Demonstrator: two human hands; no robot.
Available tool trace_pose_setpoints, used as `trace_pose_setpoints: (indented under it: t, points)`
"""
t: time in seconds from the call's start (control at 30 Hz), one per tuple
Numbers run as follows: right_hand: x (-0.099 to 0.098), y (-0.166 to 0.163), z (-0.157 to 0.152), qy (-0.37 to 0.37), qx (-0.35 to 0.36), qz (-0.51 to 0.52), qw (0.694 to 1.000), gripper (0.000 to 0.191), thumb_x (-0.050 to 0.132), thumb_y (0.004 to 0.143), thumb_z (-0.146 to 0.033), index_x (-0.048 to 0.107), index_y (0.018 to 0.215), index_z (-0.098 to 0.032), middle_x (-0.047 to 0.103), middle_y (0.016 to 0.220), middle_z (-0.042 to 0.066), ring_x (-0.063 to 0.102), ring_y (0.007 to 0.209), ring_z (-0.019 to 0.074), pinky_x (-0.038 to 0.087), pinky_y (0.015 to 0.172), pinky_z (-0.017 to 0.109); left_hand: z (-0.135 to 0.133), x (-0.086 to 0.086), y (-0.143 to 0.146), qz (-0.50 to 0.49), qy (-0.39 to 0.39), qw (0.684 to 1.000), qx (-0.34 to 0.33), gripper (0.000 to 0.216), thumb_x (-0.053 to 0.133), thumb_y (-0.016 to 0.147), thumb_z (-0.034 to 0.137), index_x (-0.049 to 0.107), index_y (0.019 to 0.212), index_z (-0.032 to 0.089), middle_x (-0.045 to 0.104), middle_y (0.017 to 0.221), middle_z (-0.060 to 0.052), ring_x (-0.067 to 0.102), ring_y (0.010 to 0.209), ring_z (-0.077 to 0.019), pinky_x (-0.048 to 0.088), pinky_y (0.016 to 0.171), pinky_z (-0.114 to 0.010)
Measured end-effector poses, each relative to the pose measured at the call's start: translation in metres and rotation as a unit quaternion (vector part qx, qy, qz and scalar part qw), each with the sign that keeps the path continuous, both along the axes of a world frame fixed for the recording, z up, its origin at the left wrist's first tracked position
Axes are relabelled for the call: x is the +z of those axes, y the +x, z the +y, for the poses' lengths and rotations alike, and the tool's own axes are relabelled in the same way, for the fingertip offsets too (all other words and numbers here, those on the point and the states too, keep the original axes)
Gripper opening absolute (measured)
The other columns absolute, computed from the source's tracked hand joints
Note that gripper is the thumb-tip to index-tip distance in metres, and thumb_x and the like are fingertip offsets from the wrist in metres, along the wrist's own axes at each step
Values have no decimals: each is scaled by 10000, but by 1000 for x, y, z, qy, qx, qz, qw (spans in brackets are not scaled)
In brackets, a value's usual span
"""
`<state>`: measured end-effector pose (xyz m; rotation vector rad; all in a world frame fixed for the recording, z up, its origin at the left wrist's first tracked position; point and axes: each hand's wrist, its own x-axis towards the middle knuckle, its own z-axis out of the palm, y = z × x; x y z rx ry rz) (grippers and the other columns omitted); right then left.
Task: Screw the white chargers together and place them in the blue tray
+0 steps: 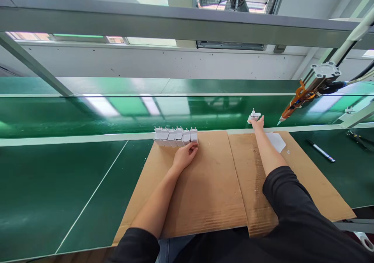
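Observation:
A white plug adapter (253, 117), its pins pointing up, is in my right hand (258, 123), which is closed on it over the green conveyor belt. Several more white plug adapters (175, 136) stand side by side in a tight row at the back edge of the cardboard, pins up. My left hand (186, 155) is at the right end of this row, fingers curled and touching or nearly touching the lower front of the last adapters. Nothing shows between its thumb and forefinger.
Cardboard sheets (207, 189) cover the green bench, a pale rail (87, 140) dividing it from the belt (131, 117). An orange pneumatic tool (300, 97) hangs close to my right hand. White paper (276, 141), a marker (320, 150) and pliers (360, 139) lie at the right.

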<state>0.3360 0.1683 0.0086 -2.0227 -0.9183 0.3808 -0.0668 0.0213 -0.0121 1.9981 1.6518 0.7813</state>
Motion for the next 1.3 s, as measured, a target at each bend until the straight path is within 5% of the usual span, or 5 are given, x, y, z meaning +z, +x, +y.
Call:
trace_pose_setpoints:
  t: [0.37,0.73,0.9,1.07,1.3]
  points:
    - [8,-47,-32,46,207,-114,971,477,673,720,-492,580,1029,-140,620,1068,130,583,978,238,455,905,368,-1,3,2,0,9,1000,-7,275,513,882,326,657,1106,257,733,898,-6,648,752,-171,469,706,-273]
    - [11,-160,-111,10,624,-80,777,509,702,718,-554,609,1051,-181,650,913,40,577,721,152,471,664,271,-14,9,22,-163,14,982,-93,495,672,797,395,575,1235,184,710,1052,-60,669,896,-175,532,806,-281]
    - [38,-167,-127,29,649,-100,754,739,722,723,-546,491,1333,-197,625,1201,111,620,1011,212,524,749,291,-12,9,25,-202,4,975,-89,376,683,791,363,622,1114,181,719,905,-35,675,790,-156,542,771,-274]
    - [53,-180,-133,65,607,-173,773,410,595,862,-430,635,1175,-168,687,1130,109,638,1011,237,518,858,371,-13,9,24,-224,-2,970,-96,375,700,773,389,639,1077,178,705,868,-21,662,753,-143,541,752,-260]
    - [43,-173,-122,69,662,-124,736,405,549,888,-412,640,1237,-226,701,1166,58,655,998,211,535,816,333,-14,13,22,-241,-27,965,-102,440,702,767,393,655,1143,168,703,879,-34,642,748,-146,533,767,-272]
